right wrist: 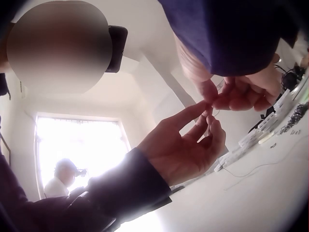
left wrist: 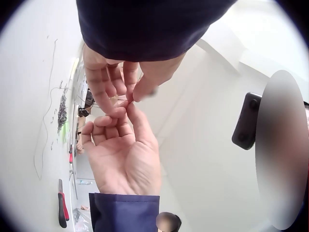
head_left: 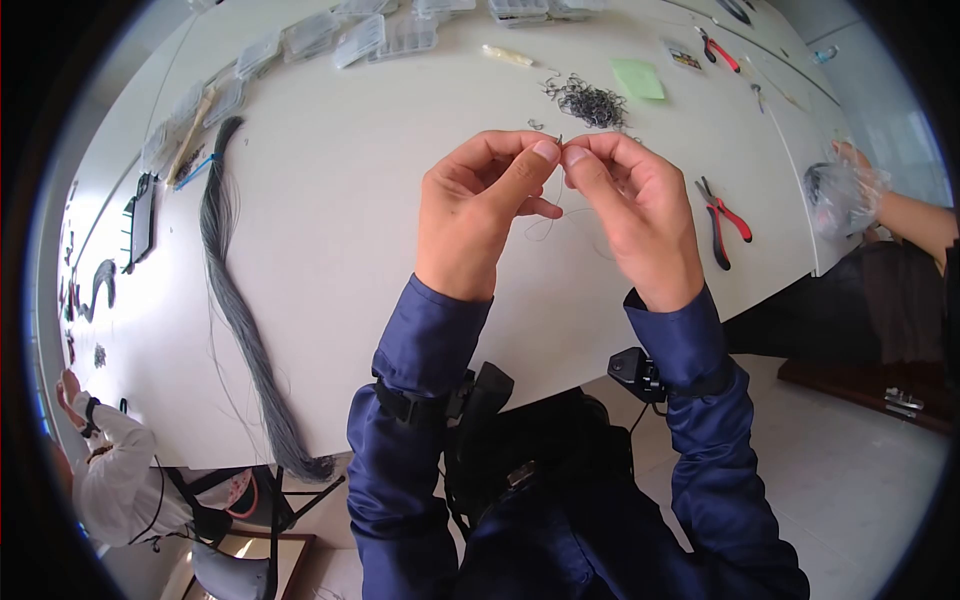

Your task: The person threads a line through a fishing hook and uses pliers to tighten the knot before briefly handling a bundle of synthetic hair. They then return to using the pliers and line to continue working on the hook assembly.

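Note:
In the head view my left hand and right hand meet fingertip to fingertip above the white table. Both pinch, thumb against forefinger, at a tiny dark piece, mostly covered by the fingertips. A thin grey strand hangs from there and loops below the hands. The right wrist view shows the same strand curving over the tabletop. Just beyond the fingertips lies a pile of small dark hook-like pieces. Which hand holds the strand's end I cannot tell.
A long bundle of grey strands lies to the left, tied in blue. Red-handled pliers lie right; red-handled cutters and a green note lie farther back. Clear plastic boxes line the back. Other people sit at both sides.

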A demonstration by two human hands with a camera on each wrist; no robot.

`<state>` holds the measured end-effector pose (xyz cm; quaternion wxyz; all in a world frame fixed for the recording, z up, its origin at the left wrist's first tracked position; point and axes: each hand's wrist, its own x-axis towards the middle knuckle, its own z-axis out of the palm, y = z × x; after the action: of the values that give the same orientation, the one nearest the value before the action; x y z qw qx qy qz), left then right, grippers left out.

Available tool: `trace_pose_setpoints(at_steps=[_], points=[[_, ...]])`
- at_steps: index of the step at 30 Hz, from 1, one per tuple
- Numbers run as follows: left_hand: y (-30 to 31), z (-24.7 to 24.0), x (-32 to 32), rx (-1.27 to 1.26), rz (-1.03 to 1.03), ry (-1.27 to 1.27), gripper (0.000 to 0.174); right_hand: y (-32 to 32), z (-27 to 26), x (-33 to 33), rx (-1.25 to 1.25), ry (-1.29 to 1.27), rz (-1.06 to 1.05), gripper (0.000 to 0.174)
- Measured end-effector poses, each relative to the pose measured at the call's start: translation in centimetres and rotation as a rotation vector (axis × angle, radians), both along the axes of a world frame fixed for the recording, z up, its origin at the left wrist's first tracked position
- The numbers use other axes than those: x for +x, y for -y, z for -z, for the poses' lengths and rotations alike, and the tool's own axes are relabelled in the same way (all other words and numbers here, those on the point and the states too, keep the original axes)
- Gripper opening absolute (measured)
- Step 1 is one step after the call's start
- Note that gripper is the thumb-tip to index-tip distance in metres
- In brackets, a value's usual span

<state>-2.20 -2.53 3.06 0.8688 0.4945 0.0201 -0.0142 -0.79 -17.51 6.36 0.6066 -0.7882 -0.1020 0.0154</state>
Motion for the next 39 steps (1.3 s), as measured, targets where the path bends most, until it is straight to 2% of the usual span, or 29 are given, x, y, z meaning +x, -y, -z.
trace_pose_setpoints(at_steps=[4,8,14,17,23,26,28,31,34,37,39], points=[[-0.5,-0.5,0.0,-0.045,0.043,0.014,0.022,0.7,-0.4,0.2,0.237,-0.223,-0.111,0.025],[-0.8,-0.8,0.1,0.193,0.056,0.261,0.025,2.0,-0.9,0.9,0.511,-0.517,-0.361,0.021],[-0.9,-0.5,0.0,0.298,0.144,0.391,0.02,3.1,-1.2,0.7,0.645,-0.79,-0.446,0.021],[-1.0,-0.6,0.0,0.285,0.178,0.392,0.015,3.4,-0.7,0.7,0.713,-0.825,-0.523,0.02],[-0.8,-0.3,-0.2,0.227,0.174,0.347,0.008,3.6,0.2,0.8,0.71,-0.857,-0.548,0.025],[-0.6,-0.5,-0.1,0.249,0.101,0.312,0.011,4.1,-1.0,0.4,0.255,-0.517,-0.225,0.029],[-0.6,-0.4,-0.1,0.318,0.039,0.314,0.011,7.3,0.5,1.6,-0.097,-0.08,0.026,0.033],[-0.3,0.1,0.2,0.46,-0.071,0.436,0.01,13.9,2.1,2.0,-0.981,0.373,0.311,0.048],[0.1,0.2,0.2,0.504,-0.118,0.437,0.008,19.0,4.2,0.6,-1.273,0.272,0.313,0.066],[0.4,0.1,0.1,0.572,-0.11,0.436,0.007,20.5,5.2,0.0,-1.072,-0.007,0.302,0.076],[0.6,0.3,0.2,0.589,-0.106,0.434,0.007,21.0,6.1,-0.2,-1.097,0.112,0.303,0.064]])
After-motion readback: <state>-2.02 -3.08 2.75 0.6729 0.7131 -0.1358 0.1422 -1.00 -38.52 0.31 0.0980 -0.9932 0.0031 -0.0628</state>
